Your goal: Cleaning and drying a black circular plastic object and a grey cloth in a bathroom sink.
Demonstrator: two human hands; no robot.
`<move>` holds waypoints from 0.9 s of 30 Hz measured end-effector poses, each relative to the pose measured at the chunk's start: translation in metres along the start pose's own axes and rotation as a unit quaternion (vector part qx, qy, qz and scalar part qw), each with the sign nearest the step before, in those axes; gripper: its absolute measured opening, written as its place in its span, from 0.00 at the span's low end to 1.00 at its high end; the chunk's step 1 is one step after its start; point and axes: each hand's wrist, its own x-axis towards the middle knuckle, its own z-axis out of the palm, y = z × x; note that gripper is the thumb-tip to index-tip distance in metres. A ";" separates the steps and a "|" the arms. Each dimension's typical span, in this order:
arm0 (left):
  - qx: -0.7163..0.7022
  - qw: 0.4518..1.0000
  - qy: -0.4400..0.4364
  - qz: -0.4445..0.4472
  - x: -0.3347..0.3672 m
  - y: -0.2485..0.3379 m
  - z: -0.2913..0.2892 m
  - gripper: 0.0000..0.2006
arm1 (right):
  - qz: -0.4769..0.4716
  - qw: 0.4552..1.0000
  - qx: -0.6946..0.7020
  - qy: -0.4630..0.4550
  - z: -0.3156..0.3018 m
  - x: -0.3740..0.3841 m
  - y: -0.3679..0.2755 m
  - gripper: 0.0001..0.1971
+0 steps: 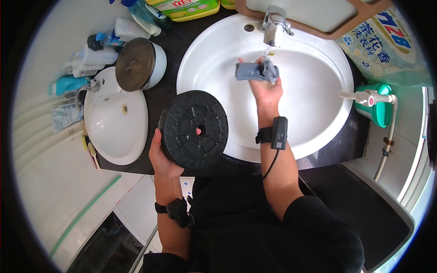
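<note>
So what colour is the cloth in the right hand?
The cloth is grey, slightly bluish; best in head view.

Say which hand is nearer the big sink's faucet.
Right. The right hand, gray cloth in its grip, is just in front of the faucet; the left hand, holding a black disc, is farther off, leftward.

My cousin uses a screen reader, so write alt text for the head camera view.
A person's left hand holds a round black disc by its edge, while the right hand holds a grey cloth beneath a chrome tap, over a white oval sink. To the left are a second white basin and several bottles.
</note>
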 end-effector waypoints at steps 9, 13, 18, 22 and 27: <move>-0.017 1.000 0.006 -0.016 -0.001 -0.003 0.001 0.29 | 0.074 0.992 0.100 0.027 -0.009 -0.005 0.037 0.19; -0.017 0.999 0.020 -0.018 -0.001 -0.002 0.004 0.29 | -0.061 0.995 0.047 -0.065 0.002 0.002 0.025 0.20; -0.002 1.000 0.002 -0.013 -0.001 -0.003 0.005 0.31 | 0.024 0.985 0.070 -0.158 -0.013 0.010 0.004 0.20; -0.009 1.000 -0.007 -0.017 -0.001 0.000 0.001 0.30 | 0.144 0.978 0.110 -0.102 -0.001 -0.029 0.053 0.28; -0.013 1.000 -0.003 -0.026 -0.001 0.000 0.000 0.30 | 0.083 0.980 0.108 -0.146 -0.001 0.002 0.024 0.14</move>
